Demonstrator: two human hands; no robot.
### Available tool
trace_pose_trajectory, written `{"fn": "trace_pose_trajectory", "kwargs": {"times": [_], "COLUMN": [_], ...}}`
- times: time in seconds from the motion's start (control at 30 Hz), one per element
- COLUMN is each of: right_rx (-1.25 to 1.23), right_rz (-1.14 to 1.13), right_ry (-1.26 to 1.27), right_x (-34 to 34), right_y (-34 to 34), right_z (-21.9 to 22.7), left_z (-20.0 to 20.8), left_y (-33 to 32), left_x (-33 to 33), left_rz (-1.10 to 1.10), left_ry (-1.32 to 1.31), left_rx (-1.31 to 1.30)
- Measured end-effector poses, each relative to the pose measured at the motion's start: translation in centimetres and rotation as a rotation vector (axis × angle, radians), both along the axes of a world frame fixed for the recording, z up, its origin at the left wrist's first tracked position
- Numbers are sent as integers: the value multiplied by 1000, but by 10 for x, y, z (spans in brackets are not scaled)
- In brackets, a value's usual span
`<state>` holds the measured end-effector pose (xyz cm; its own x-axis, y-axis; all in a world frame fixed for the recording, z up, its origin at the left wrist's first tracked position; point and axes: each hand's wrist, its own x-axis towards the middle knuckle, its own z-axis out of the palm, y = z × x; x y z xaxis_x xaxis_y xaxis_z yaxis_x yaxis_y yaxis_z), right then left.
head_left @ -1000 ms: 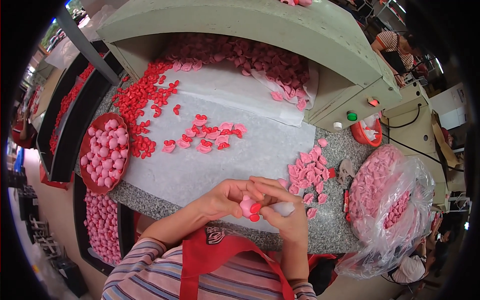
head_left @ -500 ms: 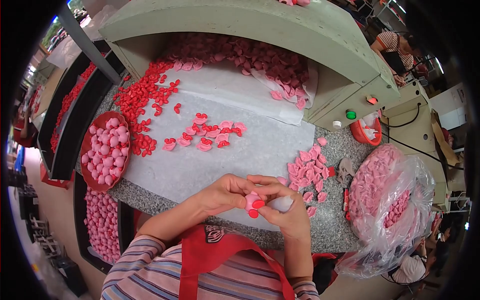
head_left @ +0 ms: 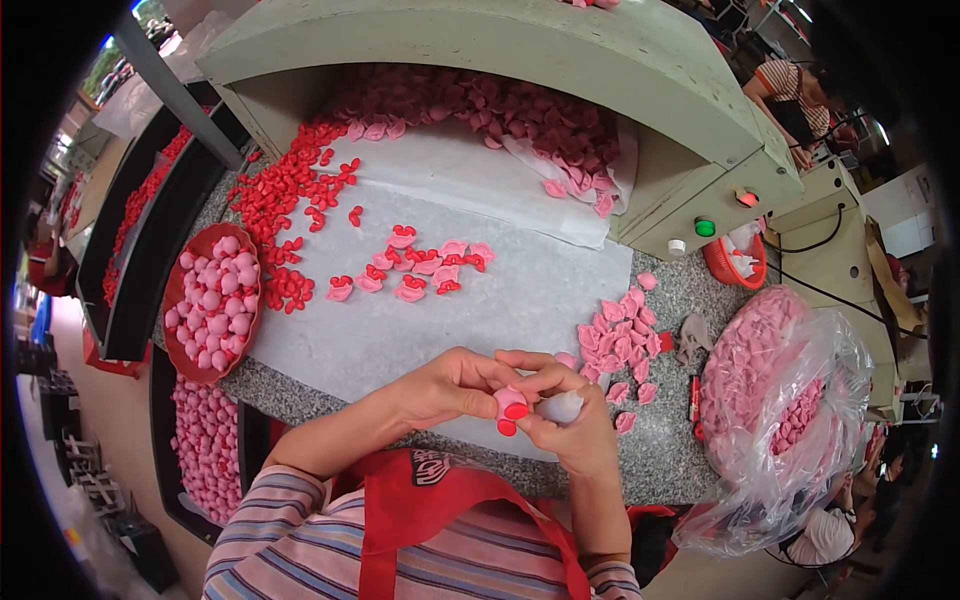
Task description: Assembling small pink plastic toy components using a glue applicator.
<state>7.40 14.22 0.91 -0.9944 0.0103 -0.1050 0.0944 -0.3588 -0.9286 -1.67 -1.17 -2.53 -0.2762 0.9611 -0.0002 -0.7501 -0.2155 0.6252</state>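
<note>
Close to my body, over the near edge of the white sheet, I hold a small pink figure with two red oval pieces on its lower side. My left hand pinches it between thumb and fingers. Closed fingers of my right hand grip a small whitish bottle, and their tips meet the figure from the right. Beyond my hands, several pink leaf-shaped pieces with red pieces on them lie on the sheet. Bare pink pieces are scattered to the right.
Loose red pieces heap at the left, beside a red bowl of pink balls. A pale green machine arches over more pink pieces. At right stand a red basket and a clear plastic bag around pink pieces.
The pink figure and my hands have shifted very slightly to the right in the picture. Both grips look the same, and the pieces on the sheet have stayed put.
</note>
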Motion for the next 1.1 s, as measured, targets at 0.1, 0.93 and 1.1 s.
{"fn": "trace_pose_trajectory", "kwargs": {"times": [0.1,0.93,1.1], "right_rx": [5,312,308], "right_rz": [17,-341,-314], "right_ry": [30,362,382], "right_x": [1,7,8], "right_y": [0,-7,-9], "right_z": [0,-13,-15], "left_z": [0,17,20], "left_y": [-2,2,-3], "left_x": [-2,16,13], "left_rz": [-28,408,397], "left_ry": [31,283,522], "left_rx": [4,-11,-43]}}
